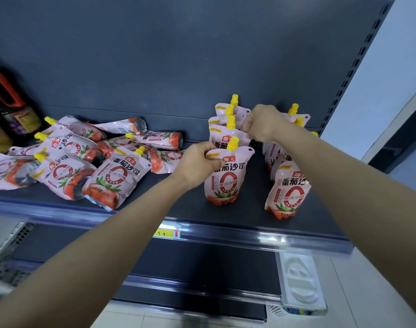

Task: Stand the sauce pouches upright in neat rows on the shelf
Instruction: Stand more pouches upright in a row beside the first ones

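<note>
Shelf (195, 209) first, since that's the big picture: all the pouches sit on this one dark deck. The heap (67, 159) on the left half lies flat and crisscrossed, long axes along the deck, yellow caps mostly aimed left and toward the back. So I'd guess you're under halfway.

On the right half you've got two lines going front to back, the left row (223, 129) and the right row (287, 192), with a bare strip between them. Everything there stands with its long axis vertical, cap on top, print facing you.

The front pouch (226, 181) of the left row is the one in play. It's upright on its base, though the top leans a touch to your right.

Your left hand (197, 162) is pinching its top left corner. Your right hand (261, 124) is curled up by the top right corners of the pouches farther back; I can't tell what it actually has hold of, if anything.

Tips from me: press the base down so the gusset spreads flat before you let go. Nudge it back until it just touches the pouch behind. Sight along the cap (233, 143) and line it up with the caps behind it, and keep the label square to the front edge.
</note>
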{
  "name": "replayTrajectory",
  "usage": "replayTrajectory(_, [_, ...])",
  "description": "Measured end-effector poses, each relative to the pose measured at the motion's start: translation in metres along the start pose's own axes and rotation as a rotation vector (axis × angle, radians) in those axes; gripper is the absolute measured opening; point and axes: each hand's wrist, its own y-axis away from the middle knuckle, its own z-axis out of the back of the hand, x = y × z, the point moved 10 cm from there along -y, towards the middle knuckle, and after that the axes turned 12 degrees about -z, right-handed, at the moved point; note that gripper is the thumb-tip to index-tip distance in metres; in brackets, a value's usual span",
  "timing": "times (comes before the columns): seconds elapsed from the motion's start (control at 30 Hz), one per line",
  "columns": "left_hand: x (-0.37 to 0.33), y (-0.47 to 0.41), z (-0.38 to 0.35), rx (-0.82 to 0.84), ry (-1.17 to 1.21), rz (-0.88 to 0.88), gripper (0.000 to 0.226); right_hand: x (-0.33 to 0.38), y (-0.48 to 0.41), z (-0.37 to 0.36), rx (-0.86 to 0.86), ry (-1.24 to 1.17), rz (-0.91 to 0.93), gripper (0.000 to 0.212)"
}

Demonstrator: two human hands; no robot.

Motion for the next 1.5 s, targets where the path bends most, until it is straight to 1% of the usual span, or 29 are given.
replayTrajectory(0.03, [-0.002, 0.001, 0.002, 0.016, -0.003, -0.006, 0.018, 0.000, -0.001, 0.006, -0.022, -0.047, -0.009, 0.028])
replayTrajectory(0.1, [-0.008, 0.001, 0.009, 0.039, 0.007, -0.029, 0.010, 0.002, 0.001, 0.015, -0.070, -0.063, -0.021, 0.030])
replayTrajectory(0.2, [-0.026, 0.000, 0.029, 0.009, 0.026, -0.093, 0.015, 0.011, 0.008, 0.029, -0.155, -0.064, -0.014, 0.029])
replayTrajectory(0.27, [-0.040, -0.002, 0.048, -0.040, -0.008, -0.143, 0.016, 0.024, 0.017, 0.038, -0.216, -0.054, 0.020, 0.027])
replayTrajectory(0.37, [-0.060, -0.001, 0.081, -0.122, -0.204, -0.223, 0.020, 0.043, 0.029, 0.051, -0.300, -0.038, 0.066, 0.028])
replayTrajectory(0.53, [-0.093, 0.009, 0.119, -0.184, -0.558, -0.387, 0.038, 0.081, 0.052, 0.068, -0.410, -0.010, 0.159, 0.036])
replayTrajectory(0.67, [-0.114, 0.023, 0.145, -0.219, -0.723, -0.520, 0.044, 0.113, 0.072, 0.080, -0.466, 0.022, 0.211, 0.047])
replayTrajectory(0.8, [-0.117, 0.037, 0.170, -0.242, -0.825, -0.569, 0.048, 0.141, 0.087, 0.086, -0.525, 0.037, 0.233, 0.051])
replayTrajectory(0.93, [-0.109, 0.049, 0.191, -0.235, -0.862, -0.594, 0.050, 0.166, 0.099, 0.086, -0.555, 0.015, 0.234, 0.056])
replayTrajectory(1.17, [-0.093, 0.062, 0.215, -0.207, -0.901, -0.641, 0.052, 0.200, 0.105, 0.069, -0.543, 0.016, 0.208, 0.059])
replayTrajectory(1.33, [-0.078, 0.067, 0.220, -0.195, -0.897, -0.671, 0.050, 0.207, 0.106, 0.051, -0.553, -0.002, 0.175, 0.059])
replayTrajectory(1.5, [-0.062, 0.063, 0.215, -0.175, -0.911, -0.656, 0.049, 0.197, 0.091, 0.027, -0.486, 0.004, 0.115, 0.057])
